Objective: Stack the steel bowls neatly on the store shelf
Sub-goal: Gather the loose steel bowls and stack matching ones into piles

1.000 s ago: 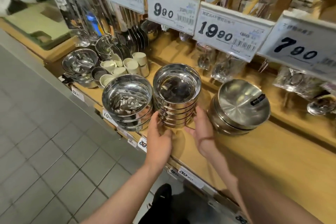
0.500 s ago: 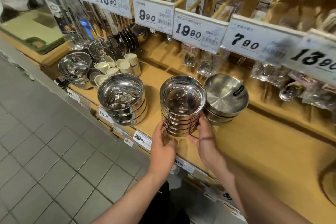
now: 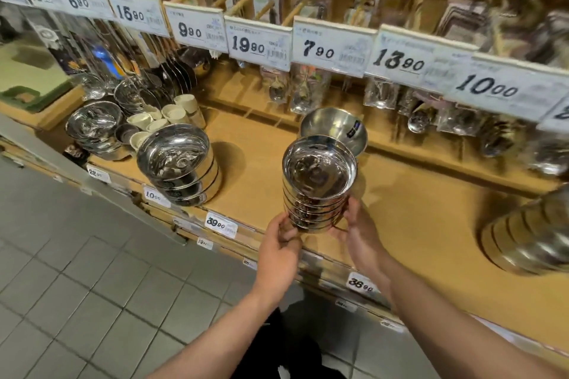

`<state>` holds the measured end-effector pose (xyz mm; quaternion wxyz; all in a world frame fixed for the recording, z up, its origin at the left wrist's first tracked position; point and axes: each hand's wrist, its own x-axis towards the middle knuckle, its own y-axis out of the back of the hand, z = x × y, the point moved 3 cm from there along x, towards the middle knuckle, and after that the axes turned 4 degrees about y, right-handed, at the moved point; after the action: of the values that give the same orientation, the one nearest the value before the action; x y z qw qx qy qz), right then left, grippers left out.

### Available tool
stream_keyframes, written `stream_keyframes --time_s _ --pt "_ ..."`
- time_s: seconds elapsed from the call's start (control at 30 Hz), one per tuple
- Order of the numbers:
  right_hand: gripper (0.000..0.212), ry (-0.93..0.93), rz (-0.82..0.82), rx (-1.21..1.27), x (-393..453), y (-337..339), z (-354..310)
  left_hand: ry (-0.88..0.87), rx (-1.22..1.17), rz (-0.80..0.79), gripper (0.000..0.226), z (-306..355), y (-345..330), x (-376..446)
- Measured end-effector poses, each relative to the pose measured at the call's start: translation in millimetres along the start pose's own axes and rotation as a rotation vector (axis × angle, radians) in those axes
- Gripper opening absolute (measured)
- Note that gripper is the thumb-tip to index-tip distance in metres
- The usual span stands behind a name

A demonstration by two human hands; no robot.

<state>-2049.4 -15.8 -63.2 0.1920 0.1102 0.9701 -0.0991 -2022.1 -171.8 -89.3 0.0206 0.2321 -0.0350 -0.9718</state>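
Steel bowl stack [image 3: 318,181], clasped between left hand [image 3: 278,251], right hand [image 3: 358,231]

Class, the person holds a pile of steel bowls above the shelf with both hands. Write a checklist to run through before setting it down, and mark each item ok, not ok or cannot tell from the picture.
1. Both hands on the pile: left hand and right hand hold the pile of bowls at its base from opposite sides. Ok.
2. Bowls nested evenly: rims look level. Ok.
3. Bare wood on the shelf to the right of the pile. Ok.
4. Room from the tilted bowl behind: cannot tell.
5. Clear of the bowl stack on the left: wide gap. Ok.
6. Firmness of grip: cannot tell.
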Motion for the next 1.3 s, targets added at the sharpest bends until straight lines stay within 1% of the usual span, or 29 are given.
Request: stream_keyframes --time_s 0.03,0.1,0.13,0.17,0.2,0.23,0.27,0.33,0.4,0.6,0.67,0.8,0.87,0.93,1.0,1.13,1.23,1.3 --pt "0.044 0.024 -0.028 0.009 -3.3 3.6 -4.0 0.004 0.019 -0.001 0.042 1.3 2.6 3.9" --pt "0.086 0.047 -0.093 0.026 -9.1 7.7 -10.3 0.007 0.034 0.006 0.026 10.1 11.1 16.0" --pt "0.099 0.049 -0.105 0.031 -10.5 8.5 -11.9 0.015 0.024 0.003 0.018 17.5 15.3 24.2" --pt "0.098 0.043 -0.101 0.039 -10.3 9.7 -11.2 0.026 0.011 -0.023 0.015 26.5 18.1 32.4" --pt "0.083 0.025 -0.083 0.051 -9.1 10.4 -10.4 0.034 0.004 -0.083 0.018 36.6 19.1 40.2" --pt "0.061 0.001 -0.059 0.079 -6.8 10.3 -8.6 0.039 0.008 -0.17 0.023 46.6 18.1 46.5" --pt "0.045 -0.014 -0.047 0.096 -4.5 10.0 -6.0 0.049 0.015 -0.257 0.028 55.3 16.5 51.1" --pt "0.035 -0.014 -0.058 0.093 0.4 7.4 1.0 0.109 0.025 -0.358 0.036 64.5 14.4 58.8" --pt "0.028 0.005 -0.056 0.09 2.9 2.5 5.5 0.146 0.005 -0.403 0.041 65.9 14.3 67.8" --pt "0.034 0.069 0.031 0.053 4.1 -5.4 12.4 0.14 0.021 -0.501 0.046 60.9 15.8 75.2" --pt "0.032 0.053 0.06 0.08 0.1 -7.3 9.2 0.137 0.011 -0.522 0.049 61.4 13.3 75.6" --pt "0.039 0.014 0.094 0.133 -13.2 2.5 6.1 0.169 0.009 -0.562 0.052 57.0 3.4 70.4" --pt "0.042 0.04 0.087 0.167 -22.2 13.2 2.7 0.173 0.007 -0.59 0.049 55.2 -6.5 66.6" --pt "0.043 0.035 0.115 0.186 -28.7 26.7 1.8 0.193 0.02 -0.625 0.05 53.4 -19.6 62.5" --pt "0.04 0.016 0.153 0.181 -31.9 43.5 2.7 0.225 0.035 -0.652 0.056 51.2 -35.4 57.8" --pt "0.033 0.051 0.204 0.113 -29.9 82.3 3.0 0.281 0.084 -0.673 0.064 46.7 -72.5 52.0" --pt "0.035 0.049 0.228 0.125 -24.8 112.8 2.7 0.259 0.093 -0.699 0.061 47.8 -103.2 46.7" --pt "0.036 0.05 0.241 0.126 -20.6 134.2 1.1 0.218 0.082 -0.721 0.053 50.5 -124.4 41.1"
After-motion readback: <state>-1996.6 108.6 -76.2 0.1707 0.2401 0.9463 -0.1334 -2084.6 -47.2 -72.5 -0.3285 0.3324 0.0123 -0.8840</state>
